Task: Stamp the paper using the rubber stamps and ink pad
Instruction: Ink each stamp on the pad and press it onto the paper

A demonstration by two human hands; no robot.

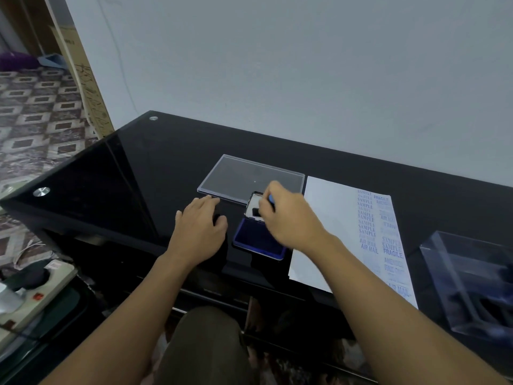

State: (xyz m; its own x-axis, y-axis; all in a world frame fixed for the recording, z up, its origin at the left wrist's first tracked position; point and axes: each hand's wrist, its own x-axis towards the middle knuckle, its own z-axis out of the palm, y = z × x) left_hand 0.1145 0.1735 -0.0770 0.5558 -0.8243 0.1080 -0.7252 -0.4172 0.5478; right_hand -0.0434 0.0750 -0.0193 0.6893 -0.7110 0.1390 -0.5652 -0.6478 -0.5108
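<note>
Right hand point(288, 218) pinching a blue-handled stamp point(271, 200) over the ink pad point(256, 241)

Its fingertips are gripping the stamp above the pad's open lid point(253, 202). Left hand point(198, 232) is lying on the black table point(125, 176) just left of the pad, fingers loosely bent; whether it is holding anything cannot be told. Paper point(333, 218) is lying just right of the pad, showing blue prints reading SAMPLE, FRAGILE and AIR MAIL

Home room, patterned carpet point(41, 107), glass desk point(111, 168)
</note>
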